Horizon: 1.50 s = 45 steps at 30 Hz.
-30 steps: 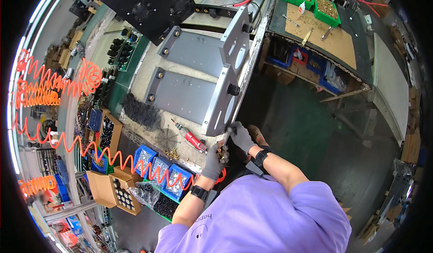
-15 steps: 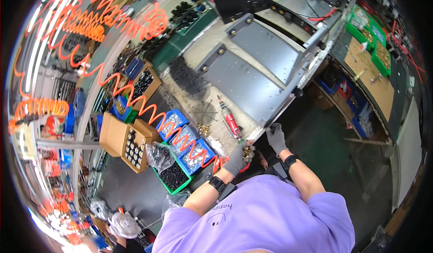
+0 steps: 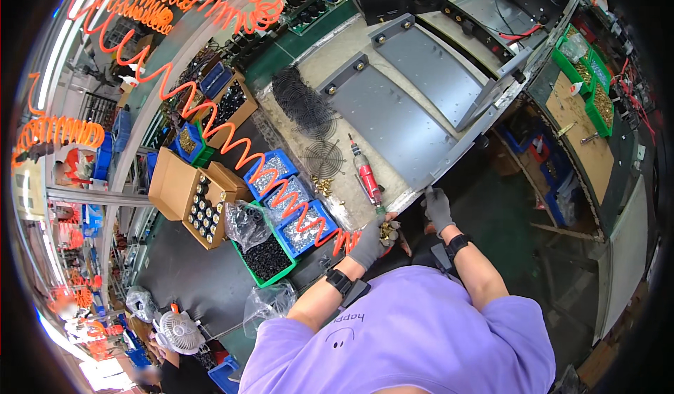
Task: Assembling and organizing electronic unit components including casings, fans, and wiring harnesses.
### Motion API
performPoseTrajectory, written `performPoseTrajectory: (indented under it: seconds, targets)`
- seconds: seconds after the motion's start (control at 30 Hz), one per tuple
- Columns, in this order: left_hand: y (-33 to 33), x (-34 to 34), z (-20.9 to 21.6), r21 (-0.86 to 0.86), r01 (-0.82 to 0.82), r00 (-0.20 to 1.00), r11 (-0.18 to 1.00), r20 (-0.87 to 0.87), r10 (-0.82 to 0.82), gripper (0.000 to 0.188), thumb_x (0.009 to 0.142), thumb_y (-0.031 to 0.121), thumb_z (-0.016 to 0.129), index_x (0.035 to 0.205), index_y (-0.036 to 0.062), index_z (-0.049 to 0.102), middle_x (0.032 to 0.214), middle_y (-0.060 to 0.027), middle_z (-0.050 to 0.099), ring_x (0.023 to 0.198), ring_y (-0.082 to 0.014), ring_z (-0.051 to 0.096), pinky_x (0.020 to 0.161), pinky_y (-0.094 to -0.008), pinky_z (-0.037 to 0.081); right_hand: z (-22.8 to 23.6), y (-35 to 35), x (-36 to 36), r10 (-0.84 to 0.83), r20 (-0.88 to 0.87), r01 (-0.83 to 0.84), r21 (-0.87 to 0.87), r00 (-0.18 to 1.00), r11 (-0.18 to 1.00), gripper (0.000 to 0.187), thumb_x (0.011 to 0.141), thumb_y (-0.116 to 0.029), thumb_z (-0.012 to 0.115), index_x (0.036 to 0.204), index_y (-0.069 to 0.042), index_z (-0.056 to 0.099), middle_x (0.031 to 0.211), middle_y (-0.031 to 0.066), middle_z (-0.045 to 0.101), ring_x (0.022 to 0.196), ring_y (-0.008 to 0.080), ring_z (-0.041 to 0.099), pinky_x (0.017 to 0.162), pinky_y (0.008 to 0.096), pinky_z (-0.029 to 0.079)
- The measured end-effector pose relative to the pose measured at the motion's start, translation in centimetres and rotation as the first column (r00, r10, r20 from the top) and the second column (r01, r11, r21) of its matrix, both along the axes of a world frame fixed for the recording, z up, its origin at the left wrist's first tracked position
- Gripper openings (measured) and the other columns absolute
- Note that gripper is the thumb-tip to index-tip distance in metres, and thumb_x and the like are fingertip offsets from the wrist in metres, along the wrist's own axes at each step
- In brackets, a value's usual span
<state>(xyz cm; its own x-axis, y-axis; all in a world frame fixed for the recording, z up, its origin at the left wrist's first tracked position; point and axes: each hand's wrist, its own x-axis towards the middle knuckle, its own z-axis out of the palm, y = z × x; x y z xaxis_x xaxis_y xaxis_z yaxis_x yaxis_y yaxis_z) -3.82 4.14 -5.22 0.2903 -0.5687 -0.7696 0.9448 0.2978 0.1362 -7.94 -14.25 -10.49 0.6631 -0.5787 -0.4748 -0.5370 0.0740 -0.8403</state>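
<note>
My left hand, in a grey glove, is closed around a cluster of small brass fittings beside the bench's front edge. My gloved right hand is at the near corner of a grey metal panel, its fingers drawn together; whatever is between them is hidden. A red power screwdriver lies left of that panel, its rear end close to my left hand. Loose brass fittings lie farther left, next to a round black wire guard. A second grey panel sits beyond the first, both fitted with brass-coloured parts at their far ends.
Blue bins of small silvery parts and a green bin of black pieces stand at left, near a cardboard box. An orange coiled hose hangs across them. Stacked black guards lie farther back; a side bench is at right.
The whole view has shifted slightly. My left hand keeps hold of the brass fittings, and my right hand stays at the panel's near corner.
</note>
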Motion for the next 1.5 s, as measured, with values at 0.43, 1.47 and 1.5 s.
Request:
performPoseTrajectory:
  seconds: [0.43,1.47,1.5]
  targets:
    - [-0.3,0.4,0.8,-0.016,0.052,0.999,0.999,-0.011,-0.052,0.018,0.083,0.016,0.045,0.096,0.005,0.049,0.066,-0.0069,0.054,0.044,-0.0169,0.048,0.031,-0.0225,0.035,-1.7,-0.7,0.2,0.152,-0.012,-0.139,-0.474,0.988,0.87,0.017,0.084,-0.019,0.045,0.09,-0.005,0.049,0.079,0.0207,0.058,0.077,0.0389,0.056,0.063,0.0462,0.044]
    - [8.8,-6.5,7.2,-0.013,-0.432,0.902,0.902,-0.003,0.432,0.019,0.082,0.017,0.046,0.095,0.0038,0.05,0.068,-0.0083,0.053,0.041,-0.0152,0.045,0.035,-0.0222,0.034,0.6,13.3,17.6,0.825,-0.357,-0.582,-0.812,0.438,-0.042,0.046,0.073,-0.011,0.046,0.115,0.007,0.039,0.118,0.0267,0.043,0.112,0.0352,0.041,0.09,0.0372,0.037]
    - [9.5,-7.3,6.8,-0.105,-0.463,0.884,0.88,0.007,0.467,0.021,0.081,0.017,0.047,0.096,0.0029,0.051,0.068,-0.0076,0.055,0.044,-0.0152,0.048,0.038,-0.0227,0.037,0.0,13.6,18.7,0.836,-0.359,-0.586,-0.808,0.415,-0.055,0.046,0.073,-0.011,0.046,0.115,0.007,0.039,0.118,0.0267,0.043,0.112,0.0352,0.041,0.09,0.0372,0.037]
